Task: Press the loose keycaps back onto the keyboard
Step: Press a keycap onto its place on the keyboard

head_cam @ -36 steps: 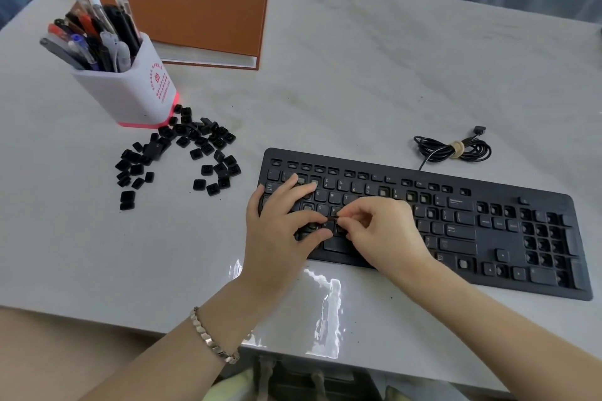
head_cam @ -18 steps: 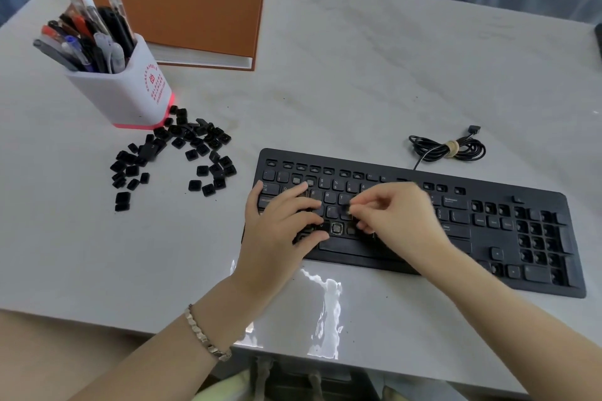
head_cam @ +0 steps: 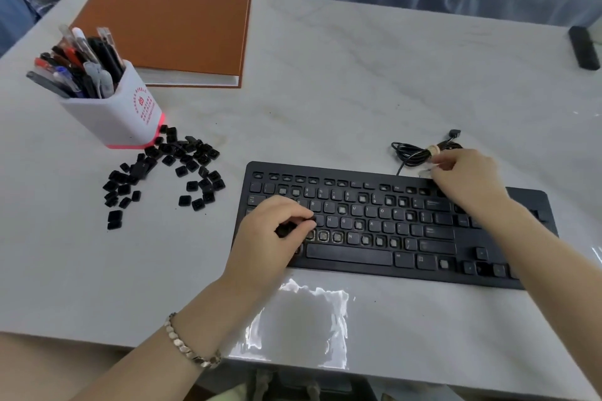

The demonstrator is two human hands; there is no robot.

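At left, small black plastic keycaps (head_cam: 169,172) lie scattered on the white table (head_cam: 358,91). Your left hand (head_cam: 267,238) clasps dark keycaps (head_cam: 286,229) above the flat black keyboard (head_cam: 348,254)'s left keys. Your right hand (head_cam: 465,179), fingers curled, sits at the keyboard's far edge; its grasp cannot be determined.

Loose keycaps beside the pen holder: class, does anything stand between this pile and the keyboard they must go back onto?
Nothing visible does. Only bare table lies between the loose keycaps and the keyboard. The pen holder stands on the pile's far side, off that path. The left hand lies over the keyboard's left end.
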